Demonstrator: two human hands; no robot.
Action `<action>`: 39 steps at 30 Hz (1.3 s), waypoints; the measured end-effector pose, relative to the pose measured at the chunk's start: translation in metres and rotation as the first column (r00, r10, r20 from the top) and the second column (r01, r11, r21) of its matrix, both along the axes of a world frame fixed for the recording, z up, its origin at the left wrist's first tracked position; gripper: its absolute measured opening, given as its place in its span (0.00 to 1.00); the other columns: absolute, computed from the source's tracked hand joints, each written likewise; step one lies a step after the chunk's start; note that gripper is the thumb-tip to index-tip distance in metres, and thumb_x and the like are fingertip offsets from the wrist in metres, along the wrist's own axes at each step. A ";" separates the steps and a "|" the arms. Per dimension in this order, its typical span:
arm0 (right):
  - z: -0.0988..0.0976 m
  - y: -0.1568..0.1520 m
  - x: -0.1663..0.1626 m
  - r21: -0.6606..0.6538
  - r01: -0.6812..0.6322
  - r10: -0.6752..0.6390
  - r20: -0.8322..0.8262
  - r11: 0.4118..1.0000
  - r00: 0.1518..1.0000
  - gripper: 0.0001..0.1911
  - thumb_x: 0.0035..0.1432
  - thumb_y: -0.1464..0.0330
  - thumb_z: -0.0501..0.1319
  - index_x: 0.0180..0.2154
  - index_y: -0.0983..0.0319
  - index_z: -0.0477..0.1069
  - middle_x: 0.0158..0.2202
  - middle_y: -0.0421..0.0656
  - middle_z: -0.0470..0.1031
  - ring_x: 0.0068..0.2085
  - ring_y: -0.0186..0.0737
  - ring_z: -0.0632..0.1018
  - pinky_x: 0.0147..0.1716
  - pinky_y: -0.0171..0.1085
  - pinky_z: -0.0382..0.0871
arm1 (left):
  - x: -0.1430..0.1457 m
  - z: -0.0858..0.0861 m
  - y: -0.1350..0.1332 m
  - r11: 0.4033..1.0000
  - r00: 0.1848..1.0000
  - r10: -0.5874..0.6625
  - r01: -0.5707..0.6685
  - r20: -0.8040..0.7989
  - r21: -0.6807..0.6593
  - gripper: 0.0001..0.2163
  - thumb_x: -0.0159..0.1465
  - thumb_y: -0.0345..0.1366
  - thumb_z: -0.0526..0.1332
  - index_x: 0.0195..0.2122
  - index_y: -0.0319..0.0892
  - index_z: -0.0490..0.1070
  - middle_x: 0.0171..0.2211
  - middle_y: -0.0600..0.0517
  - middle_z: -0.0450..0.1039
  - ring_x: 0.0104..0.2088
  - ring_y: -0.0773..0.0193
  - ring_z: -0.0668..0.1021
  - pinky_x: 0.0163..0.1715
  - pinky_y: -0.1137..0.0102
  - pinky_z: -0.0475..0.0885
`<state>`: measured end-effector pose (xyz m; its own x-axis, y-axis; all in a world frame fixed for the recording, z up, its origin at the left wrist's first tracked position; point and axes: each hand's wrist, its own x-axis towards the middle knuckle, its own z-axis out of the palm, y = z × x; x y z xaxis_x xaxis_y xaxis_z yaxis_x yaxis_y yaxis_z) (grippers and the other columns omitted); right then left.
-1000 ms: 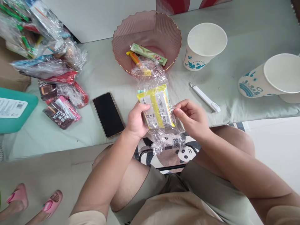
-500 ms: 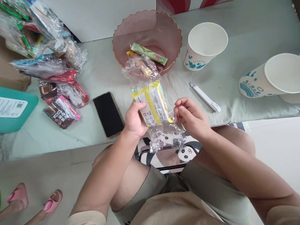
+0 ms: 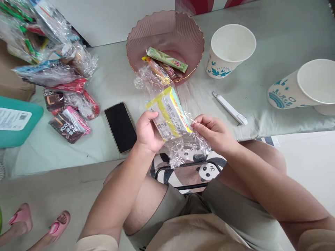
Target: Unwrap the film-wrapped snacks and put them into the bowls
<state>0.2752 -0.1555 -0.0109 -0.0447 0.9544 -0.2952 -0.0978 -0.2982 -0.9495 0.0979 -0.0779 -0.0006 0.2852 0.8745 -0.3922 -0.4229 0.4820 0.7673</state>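
My left hand is closed round a yellow-and-white snack packet, thumb across its printed face. Clear plastic wrap hangs below the packet, and more of it spreads from the top edge towards the bowl. My right hand pinches the wrap at the packet's right edge. Just beyond stands a pink ribbed bowl with a gold rim, holding a green snack stick and other wrapped sticks, one of them brown. The packet's underside is hidden.
A black phone lies left of my hands. White box cutter to the right, near a paper cup and tilted stacked cups. Wrapped snacks and a teal container sit left. Someone's pink sandals show below.
My right hand has closed on the wrap and pulled it slightly at the packet's right side. The packet has tilted, and the wrap over the bowl has shifted left, uncovering more sticks.
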 end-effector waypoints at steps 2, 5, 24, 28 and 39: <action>-0.001 -0.002 0.000 0.038 0.086 -0.089 0.089 0.996 0.992 0.20 0.63 0.50 0.66 0.36 0.60 0.70 0.23 0.35 0.65 0.22 0.29 0.62 0.19 0.33 0.54 | 0.001 -0.001 -0.001 1.000 1.000 0.018 -0.018 0.000 -0.008 0.26 0.51 0.40 0.63 0.53 0.46 0.74 0.37 0.50 0.83 0.52 0.44 0.83 0.48 0.55 0.81; -0.004 -0.006 0.002 0.264 0.217 -0.275 0.210 0.940 0.938 0.15 0.68 0.53 0.60 0.40 0.59 0.68 0.27 0.38 0.67 0.26 0.32 0.67 0.24 0.35 0.62 | 0.001 0.001 -0.002 0.995 0.997 0.076 -0.076 0.005 0.062 0.26 0.51 0.40 0.64 0.53 0.48 0.74 0.40 0.50 0.83 0.53 0.45 0.82 0.49 0.57 0.80; -0.005 -0.006 0.002 0.548 0.052 -0.362 0.476 0.835 0.801 0.07 0.66 0.69 0.61 0.33 0.59 0.70 0.30 0.41 0.75 0.31 0.36 0.75 0.31 0.38 0.69 | -0.008 -0.002 0.001 0.969 0.990 0.139 -0.137 0.007 0.206 0.25 0.54 0.37 0.68 0.55 0.52 0.72 0.43 0.51 0.82 0.55 0.48 0.81 0.54 0.59 0.77; -0.009 -0.003 0.003 0.307 0.302 -0.377 0.222 0.902 0.899 0.09 0.65 0.64 0.62 0.31 0.58 0.69 0.25 0.39 0.73 0.27 0.35 0.74 0.27 0.36 0.67 | -0.010 -0.005 0.001 0.963 0.990 0.140 -0.138 0.005 0.231 0.23 0.56 0.42 0.71 0.53 0.52 0.72 0.47 0.50 0.82 0.57 0.49 0.81 0.55 0.60 0.77; -0.005 -0.009 0.014 0.698 0.070 -0.561 0.507 0.713 0.654 0.17 0.62 0.53 0.64 0.46 0.56 0.67 0.43 0.47 0.74 0.46 0.48 0.78 0.44 0.49 0.76 | -0.007 -0.015 -0.007 0.942 0.986 0.044 0.012 -0.159 0.335 0.19 0.63 0.52 0.70 0.50 0.50 0.71 0.47 0.50 0.79 0.55 0.52 0.81 0.55 0.60 0.76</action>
<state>0.2897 -0.1643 -0.0156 0.2593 0.8297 0.4943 0.6302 0.2425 -0.7376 0.0904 -0.0852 -0.0161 0.2272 0.9668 -0.1170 -0.2850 0.1809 0.9413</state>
